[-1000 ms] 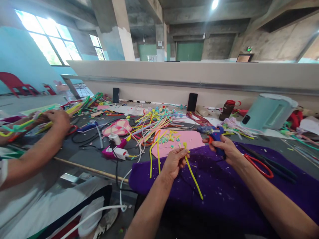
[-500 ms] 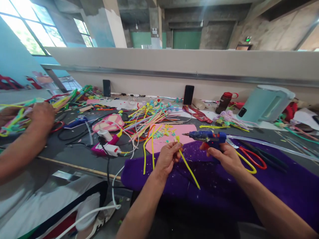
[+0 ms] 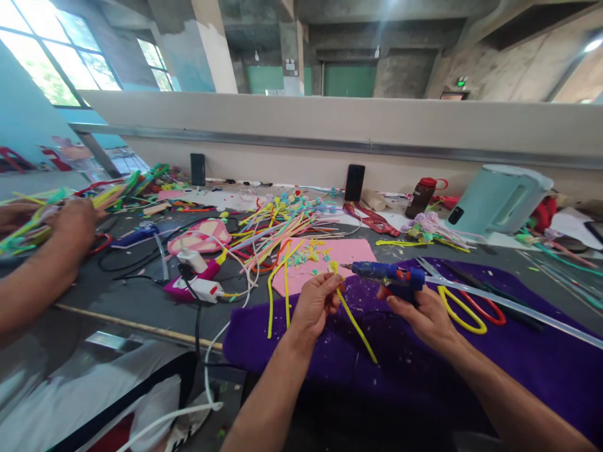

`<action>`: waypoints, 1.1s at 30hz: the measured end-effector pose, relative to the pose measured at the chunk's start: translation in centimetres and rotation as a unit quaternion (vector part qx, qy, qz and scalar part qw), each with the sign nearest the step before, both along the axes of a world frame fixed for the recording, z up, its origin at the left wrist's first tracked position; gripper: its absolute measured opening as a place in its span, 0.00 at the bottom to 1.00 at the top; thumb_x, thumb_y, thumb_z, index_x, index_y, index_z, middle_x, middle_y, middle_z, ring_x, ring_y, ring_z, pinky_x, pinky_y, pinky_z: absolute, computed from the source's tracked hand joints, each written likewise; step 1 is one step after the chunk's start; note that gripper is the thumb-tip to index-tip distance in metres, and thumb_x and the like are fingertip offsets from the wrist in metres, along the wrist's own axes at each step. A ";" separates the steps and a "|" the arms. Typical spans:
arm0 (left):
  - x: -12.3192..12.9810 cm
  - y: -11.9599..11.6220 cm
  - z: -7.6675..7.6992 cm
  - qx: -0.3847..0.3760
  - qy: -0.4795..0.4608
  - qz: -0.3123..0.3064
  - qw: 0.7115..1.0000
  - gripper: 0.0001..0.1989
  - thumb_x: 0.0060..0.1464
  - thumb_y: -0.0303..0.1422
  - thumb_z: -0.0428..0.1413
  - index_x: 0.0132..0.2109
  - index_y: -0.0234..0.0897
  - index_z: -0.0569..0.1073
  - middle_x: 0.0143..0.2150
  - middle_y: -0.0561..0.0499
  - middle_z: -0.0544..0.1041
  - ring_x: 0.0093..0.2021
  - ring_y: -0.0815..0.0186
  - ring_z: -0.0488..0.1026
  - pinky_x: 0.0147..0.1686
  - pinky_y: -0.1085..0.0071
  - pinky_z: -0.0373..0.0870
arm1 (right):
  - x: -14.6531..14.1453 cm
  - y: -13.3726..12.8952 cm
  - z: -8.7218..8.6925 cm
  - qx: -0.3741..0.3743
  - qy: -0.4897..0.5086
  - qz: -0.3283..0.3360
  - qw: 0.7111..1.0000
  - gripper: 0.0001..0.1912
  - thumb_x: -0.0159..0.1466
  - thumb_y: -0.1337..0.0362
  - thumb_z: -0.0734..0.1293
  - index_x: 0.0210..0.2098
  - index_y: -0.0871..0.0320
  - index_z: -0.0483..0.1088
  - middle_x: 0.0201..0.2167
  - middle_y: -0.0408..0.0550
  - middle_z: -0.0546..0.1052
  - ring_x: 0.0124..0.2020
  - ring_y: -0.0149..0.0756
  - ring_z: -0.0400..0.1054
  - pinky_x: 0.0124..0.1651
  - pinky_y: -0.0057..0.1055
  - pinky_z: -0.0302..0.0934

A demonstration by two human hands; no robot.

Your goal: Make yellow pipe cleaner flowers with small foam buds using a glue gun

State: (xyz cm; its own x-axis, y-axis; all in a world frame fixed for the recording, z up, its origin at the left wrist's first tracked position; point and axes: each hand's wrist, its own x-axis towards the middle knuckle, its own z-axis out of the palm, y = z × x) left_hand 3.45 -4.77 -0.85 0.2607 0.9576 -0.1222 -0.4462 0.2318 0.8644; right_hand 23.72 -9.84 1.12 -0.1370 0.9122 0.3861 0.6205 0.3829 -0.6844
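Note:
My left hand (image 3: 316,304) pinches a yellow pipe cleaner (image 3: 357,329) near its top. The curled yellow end shows above my fingers, and the straight stem slants down to the right. In my right hand (image 3: 424,312) is a blue hot glue gun (image 3: 389,272), its nozzle pointing left, close beside the curled end. Whether the nozzle touches it I cannot tell. A long clear glue stick (image 3: 511,306) runs out of the gun's back. Beneath both hands lies a purple cloth (image 3: 292,348). Behind my left hand is a pink sheet (image 3: 353,250) with small yellow and teal bits on it.
Scissors (image 3: 480,323) with yellow and red handles lie right of my right hand. A pipe cleaner pile (image 3: 292,223), power strip (image 3: 195,285) and second glue gun (image 3: 136,235) lie leftward. Behind stand a bottle (image 3: 421,198) and kettle (image 3: 499,198). A co-worker's hand (image 3: 78,223) holds pipe cleaners.
The glue gun's nozzle has come slightly nearer the curled yellow end. The glue stick now slopes down more to the right. The whole view has shifted a little.

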 end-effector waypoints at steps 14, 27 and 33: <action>0.2 -0.2 0.3 0.034 0.056 0.049 0.997 0.12 0.45 0.39 0.57 0.25 0.33 0.67 0.11 0.57 0.65 0.10 0.76 0.58 0.11 0.81 0.52 | -0.2 0.1 -0.3 0.007 -0.031 -0.020 0.999 0.14 0.59 0.56 0.60 0.34 0.58 0.71 0.27 0.46 0.72 0.27 0.34 0.64 0.31 0.28 0.58; 0.3 -0.1 -0.3 0.050 0.049 0.046 0.996 0.12 0.45 0.39 0.57 0.26 0.33 0.67 0.11 0.57 0.66 0.10 0.77 0.58 0.11 0.81 0.54 | -0.2 0.0 -0.5 0.019 -0.056 -0.031 0.998 0.16 0.59 0.54 0.59 0.34 0.60 0.71 0.26 0.46 0.71 0.26 0.34 0.63 0.30 0.27 0.58; 0.1 0.2 -0.4 0.024 -0.010 0.015 1.000 0.11 0.44 0.37 0.58 0.27 0.32 0.68 0.18 0.57 0.68 0.11 0.80 0.57 0.11 0.82 0.52 | -0.2 0.2 -0.6 0.006 -0.032 -0.027 0.999 0.17 0.60 0.54 0.59 0.34 0.61 0.71 0.26 0.47 0.71 0.25 0.33 0.63 0.28 0.27 0.57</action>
